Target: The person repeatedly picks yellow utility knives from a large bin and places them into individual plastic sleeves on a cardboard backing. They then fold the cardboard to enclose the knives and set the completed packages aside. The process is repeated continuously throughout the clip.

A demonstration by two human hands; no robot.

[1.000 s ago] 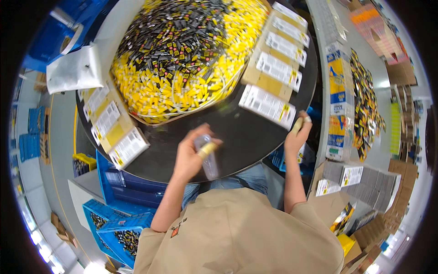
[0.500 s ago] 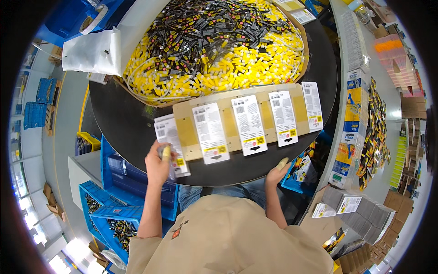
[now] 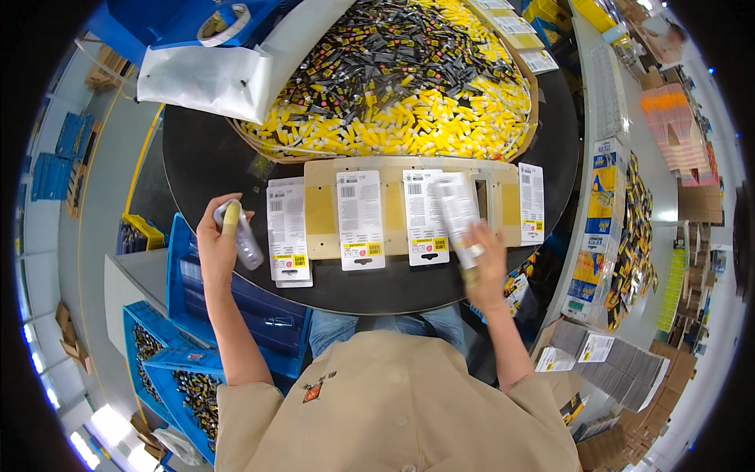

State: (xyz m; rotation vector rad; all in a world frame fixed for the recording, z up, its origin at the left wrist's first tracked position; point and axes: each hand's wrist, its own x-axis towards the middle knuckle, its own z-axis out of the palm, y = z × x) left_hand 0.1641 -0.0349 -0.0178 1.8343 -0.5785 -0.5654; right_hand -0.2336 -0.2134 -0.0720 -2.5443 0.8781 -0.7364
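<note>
On a round black table point(image 3: 194, 149) lies a tan fixture board point(image 3: 320, 214) bearing several white printed cards point(image 3: 358, 220). My left hand point(image 3: 222, 234), with a yellowish thumb covering, grips a clear plastic blister point(image 3: 247, 240) left of the board. My right hand point(image 3: 485, 259), slightly blurred, holds a tilted white card point(image 3: 456, 206) over the board, beside an uncovered rectangular slot point(image 3: 481, 194). Behind the board, a large cardboard-rimmed tray point(image 3: 532, 134) holds many small yellow and black tubes.
Blue crates point(image 3: 169, 362) stand at lower left. A silver bag point(image 3: 200, 82) hangs below a blue bin point(image 3: 149, 27). On the right are a bench point(image 3: 661, 189) with packaged goods and stacked grey cards point(image 3: 629, 370). Another person point(image 3: 661, 43) is at upper right.
The fixture board swung round from the table's sides to its front and has settled level. My left hand moved leftward with the blister; my right hand left the table edge and took a card.
</note>
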